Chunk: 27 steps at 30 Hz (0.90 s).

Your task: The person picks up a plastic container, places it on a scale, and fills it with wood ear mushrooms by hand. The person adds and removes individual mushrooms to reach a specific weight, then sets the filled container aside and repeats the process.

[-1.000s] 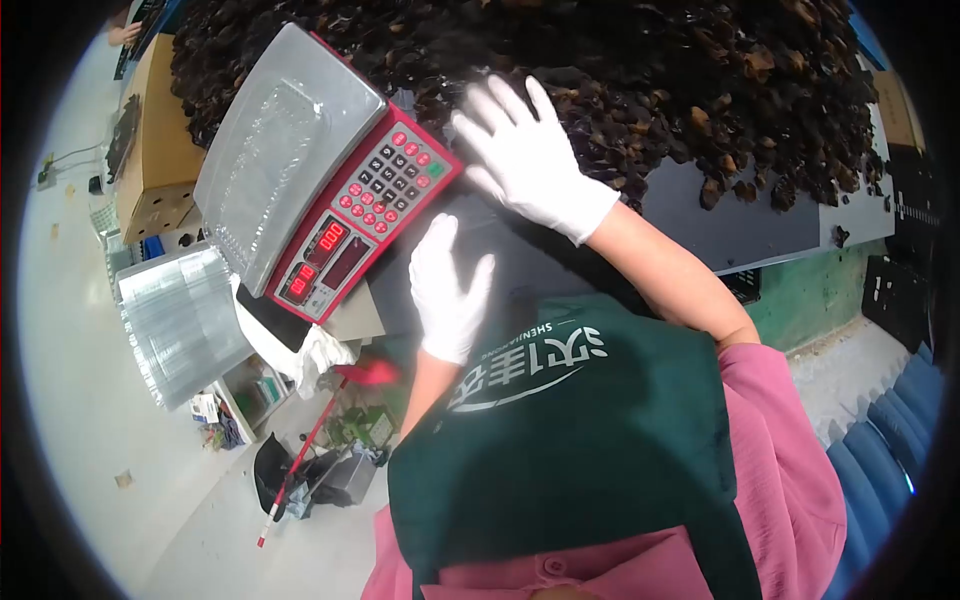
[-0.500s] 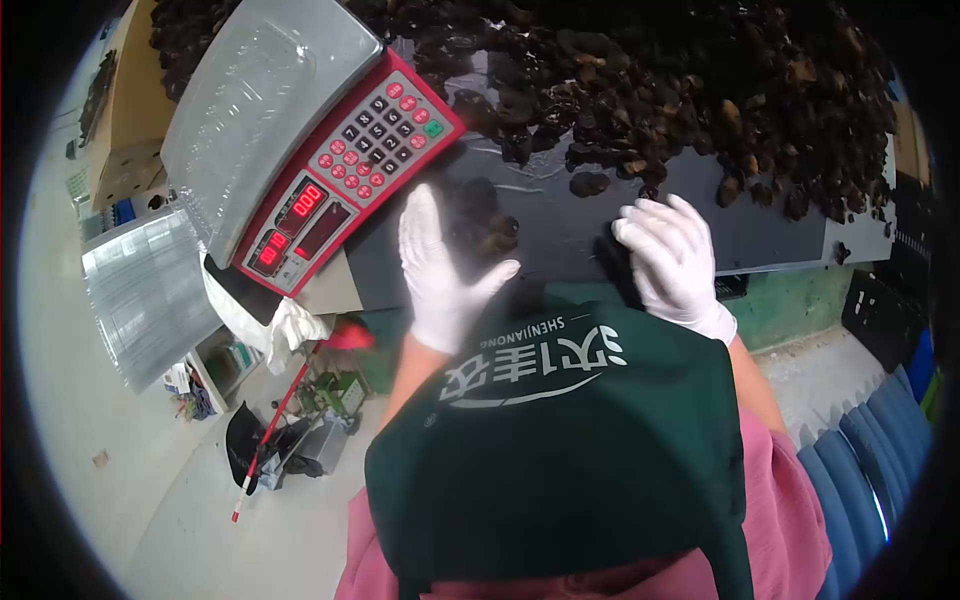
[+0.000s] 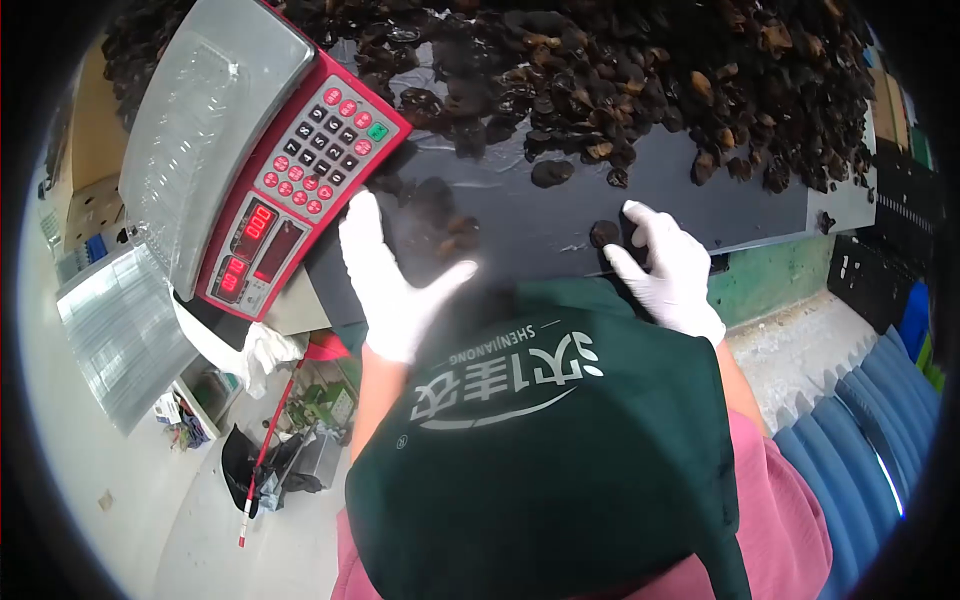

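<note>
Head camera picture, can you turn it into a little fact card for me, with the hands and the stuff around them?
Left hand: gloved in white, open, thumb spread, beside the red scale
Right hand: gloved in white, open, next to a small dark piece; can't tell if touching
Scale pan: clear plastic tray on it
Scale display: red digits lit
Heap: many dark pieces, on the dark tabletop
Clothes: green apron, pink top
</note>
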{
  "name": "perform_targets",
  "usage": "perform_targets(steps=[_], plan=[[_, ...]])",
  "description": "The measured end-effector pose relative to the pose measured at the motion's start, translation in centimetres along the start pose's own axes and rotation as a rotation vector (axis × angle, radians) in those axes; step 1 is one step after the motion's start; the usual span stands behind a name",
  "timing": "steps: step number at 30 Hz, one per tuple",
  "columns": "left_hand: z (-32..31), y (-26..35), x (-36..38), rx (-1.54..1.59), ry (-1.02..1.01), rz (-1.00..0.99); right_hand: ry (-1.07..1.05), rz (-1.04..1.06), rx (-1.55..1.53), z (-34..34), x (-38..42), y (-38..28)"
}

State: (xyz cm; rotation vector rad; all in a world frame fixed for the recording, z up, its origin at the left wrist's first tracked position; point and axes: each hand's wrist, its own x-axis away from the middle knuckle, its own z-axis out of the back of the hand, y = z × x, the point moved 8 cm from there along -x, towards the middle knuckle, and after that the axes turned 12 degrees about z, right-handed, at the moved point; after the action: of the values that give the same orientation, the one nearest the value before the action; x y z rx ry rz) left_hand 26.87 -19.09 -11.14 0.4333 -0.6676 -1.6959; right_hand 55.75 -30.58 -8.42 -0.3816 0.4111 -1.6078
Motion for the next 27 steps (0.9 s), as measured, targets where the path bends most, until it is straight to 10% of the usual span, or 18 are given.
perform_targets(steps=[13,20,27], plan=[[-0.4,2.0,1.9,-0.132,0.2,-0.139,0.145,0.567,-0.185,-4.2,-8.1,-9.3],[-0.7,2.6,2.1,-0.122,0.152,-0.169,-0.151,0.622,-0.059,-6.7,-8.0,-11.5],[-1.8,3.6,1.3,0.067,-0.005,-0.3,0.435,0.361,0.201,2.7,-8.8,-2.1]])
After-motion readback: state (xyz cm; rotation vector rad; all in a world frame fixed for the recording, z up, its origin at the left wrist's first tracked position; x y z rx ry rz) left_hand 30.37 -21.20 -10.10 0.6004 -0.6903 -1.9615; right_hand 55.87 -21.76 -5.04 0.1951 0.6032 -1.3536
